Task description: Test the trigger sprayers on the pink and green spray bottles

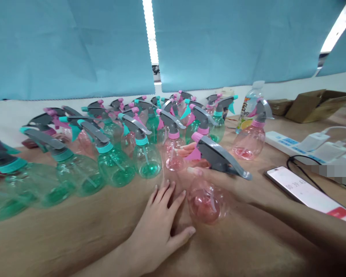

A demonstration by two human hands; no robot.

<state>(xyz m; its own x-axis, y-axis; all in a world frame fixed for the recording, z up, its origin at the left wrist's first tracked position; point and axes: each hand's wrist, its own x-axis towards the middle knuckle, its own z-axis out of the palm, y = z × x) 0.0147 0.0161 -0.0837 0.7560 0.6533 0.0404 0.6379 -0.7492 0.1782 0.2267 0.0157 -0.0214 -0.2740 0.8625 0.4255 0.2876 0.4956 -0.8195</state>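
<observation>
My left hand (163,221) lies on the wooden table with its fingers spread, holding nothing. Just right of it stands a clear pink spray bottle (206,202) with a grey and pink trigger head (216,154). Around the neck of this bottle, below the trigger head, my right hand (212,175) is closed; its thumb and fingertips show at the left, and the rest is partly hidden by the head. Another pink spray bottle (173,150) stands just beyond the fingers. A green spray bottle (147,157) is ahead of my left hand.
Several green and pink spray bottles stand in rows at the left and back, including a pink bottle (248,142) at the right. Behind it is a drink bottle (252,102). A phone (308,192), a power strip (288,142) and a cardboard box (311,107) occupy the right side.
</observation>
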